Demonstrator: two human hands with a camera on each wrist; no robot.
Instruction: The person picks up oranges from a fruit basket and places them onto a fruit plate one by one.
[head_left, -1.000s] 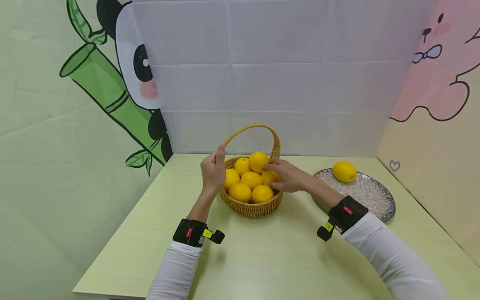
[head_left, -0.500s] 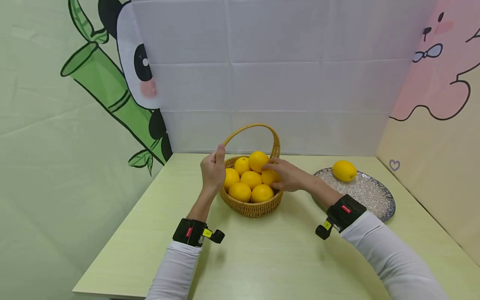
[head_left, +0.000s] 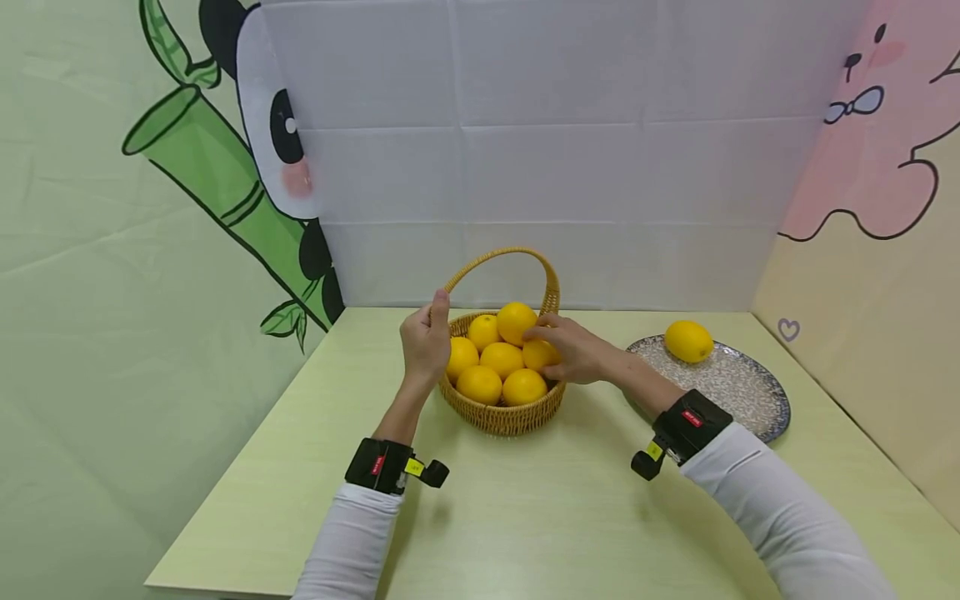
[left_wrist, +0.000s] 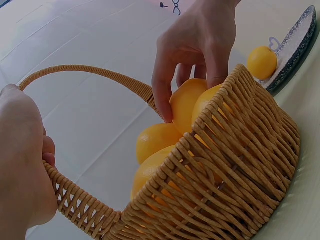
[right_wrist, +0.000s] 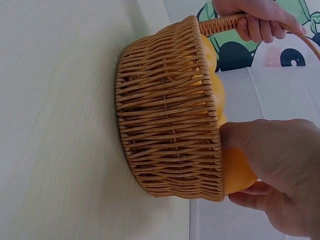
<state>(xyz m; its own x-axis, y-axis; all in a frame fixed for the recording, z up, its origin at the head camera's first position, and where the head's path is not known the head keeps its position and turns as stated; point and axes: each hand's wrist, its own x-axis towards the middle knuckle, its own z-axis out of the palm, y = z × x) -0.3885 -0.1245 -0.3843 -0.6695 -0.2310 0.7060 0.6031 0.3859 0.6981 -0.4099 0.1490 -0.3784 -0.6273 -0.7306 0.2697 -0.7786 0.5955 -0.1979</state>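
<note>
A wicker basket [head_left: 504,419] full of several yellow lemons [head_left: 501,359] stands on the table. My left hand [head_left: 426,342] grips the left side of its arched handle [left_wrist: 85,69], fingers wrapped round it. At the basket's right side, my right hand [head_left: 576,350] holds one lemon [head_left: 538,354] between thumb and fingers. In the right wrist view this lemon [right_wrist: 239,171] sits at the rim, partly hidden by the hand. The left wrist view shows my right hand [left_wrist: 197,47] reaching down over it from above.
Right of the basket lies an oval speckled plate [head_left: 738,383] with a dark blue rim. One lemon [head_left: 688,342] rests near its back edge. A pale wall sheet [head_left: 555,183] hangs behind the table [head_left: 525,517].
My right wrist has shifted very slightly left. Both hands keep their places, the left on the handle and the right on the lemon in the basket.
</note>
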